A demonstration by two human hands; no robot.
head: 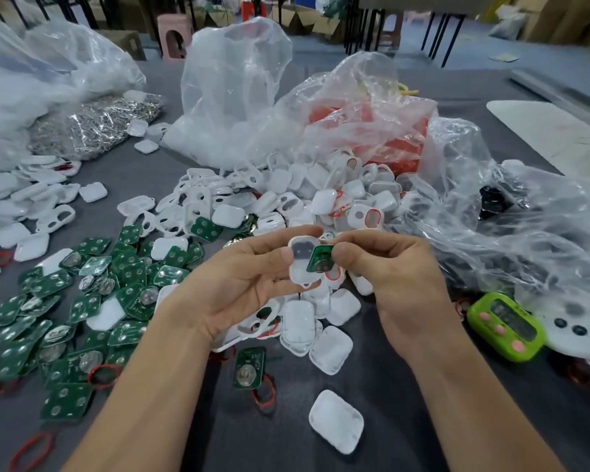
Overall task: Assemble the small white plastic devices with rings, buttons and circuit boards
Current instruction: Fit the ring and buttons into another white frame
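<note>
My left hand (pixel 242 277) holds a small white plastic shell (pixel 300 264) by its left edge, thumb on top, inner side facing me. My right hand (pixel 389 267) pinches a green circuit board (pixel 319 258) between thumb and fingers, tilted against the shell's right half. Beneath the hands lies a heap of white shells (pixel 304 206), some with red rings. Several green circuit boards (pixel 82 301) are spread over the table to the left. One more circuit board (pixel 249 367) and a white shell (pixel 336 420) lie between my forearms.
Clear plastic bags (pixel 232 90) stand behind the heap, one holding red parts (pixel 402 141). A bag of shiny metal pieces (pixel 92 120) sits at the back left. A green timer (pixel 506 328) lies at the right. Loose red rings (pixel 31 451) dot the grey table.
</note>
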